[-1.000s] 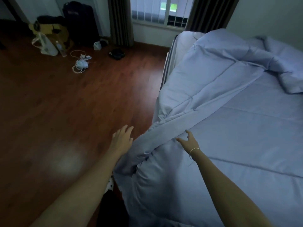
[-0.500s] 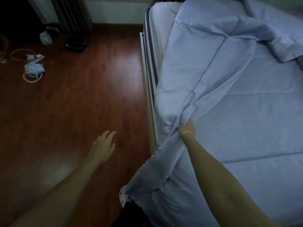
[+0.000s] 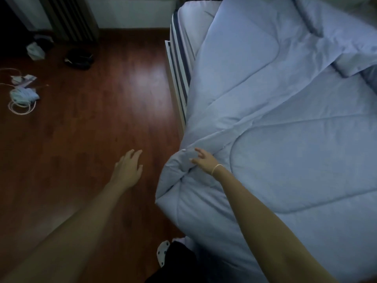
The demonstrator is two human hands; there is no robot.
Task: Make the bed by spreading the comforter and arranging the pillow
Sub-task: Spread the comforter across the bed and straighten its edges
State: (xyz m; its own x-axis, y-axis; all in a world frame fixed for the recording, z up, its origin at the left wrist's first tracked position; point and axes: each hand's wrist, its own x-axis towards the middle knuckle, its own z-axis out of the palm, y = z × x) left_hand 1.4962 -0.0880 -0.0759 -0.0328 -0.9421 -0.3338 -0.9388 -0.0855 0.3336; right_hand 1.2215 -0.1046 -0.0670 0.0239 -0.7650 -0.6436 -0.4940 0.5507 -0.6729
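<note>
A light blue comforter (image 3: 285, 139) covers most of the bed, with a diagonal fold running from the near left edge towards the far right, where it lies bunched up (image 3: 336, 37). Its near corner hangs off the bed's left side (image 3: 173, 180). My right hand (image 3: 204, 162), with a thin bracelet on the wrist, rests on the fold at the bed's left edge with its fingers spread, holding nothing. My left hand (image 3: 128, 170) hovers open over the wooden floor, left of the bed. I cannot make out a pillow.
The bed frame and mattress edge (image 3: 178, 78) show bare along the left side. On the floor at far left lie a coiled cable with a blue bundle (image 3: 21, 98), a dark pair of shoes (image 3: 79, 60) and a white bag (image 3: 35, 51). A curtain (image 3: 69, 17) hangs behind.
My right hand gripped the comforter fold and drew it towards the bed's left edge, and it has now opened on the fold. My left hand stayed open over the floor.
</note>
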